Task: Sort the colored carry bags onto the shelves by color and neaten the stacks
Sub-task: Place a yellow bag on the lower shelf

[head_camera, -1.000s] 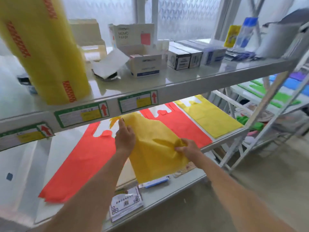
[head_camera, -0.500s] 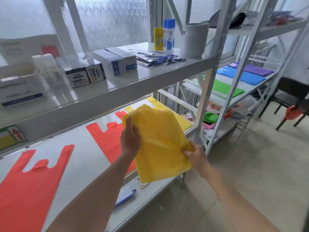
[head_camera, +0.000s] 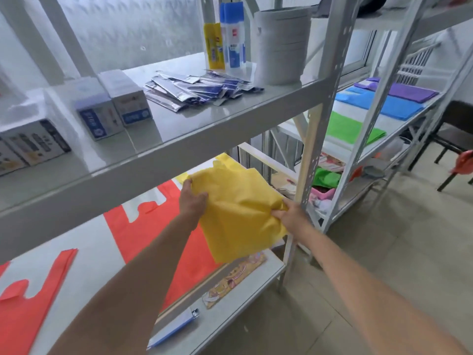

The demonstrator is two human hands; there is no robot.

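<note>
Two red carry bags lie flat on the lower shelf [head_camera: 84, 242] — one red bag [head_camera: 23, 303] at the far left, a second red bag [head_camera: 148, 226] nearer the middle with its handles toward the back. Above them, the upper shelf [head_camera: 179, 139] carries small boxes [head_camera: 110, 106], a heap of silvery-blue packets [head_camera: 194, 88], two upright glue sticks [head_camera: 225, 34] and a white roll [head_camera: 280, 44]. On the front lip of the lower shelf rest a blue clip [head_camera: 174, 326] and a patterned card [head_camera: 235, 278]. The left hand [head_camera: 192, 198] grips the left edge of a yellow bag [head_camera: 240, 213], thumb and fingers curled round the fabric, while the right hand [head_camera: 291, 216] pinches the bag's right edge in bunched folds. That bag is held crumpled in the air just over the right end of the lower shelf, partly covering the second red bag — behind it a strip of another yellow bag [head_camera: 222, 158] shows on the shelf. Further right, a second rack [head_camera: 399, 129] holds a green bag [head_camera: 355, 131], a blue bag [head_camera: 378, 105] and a purple bag [head_camera: 401, 90] laid side by side, with more green material [head_camera: 326, 176] on the level below.
</note>
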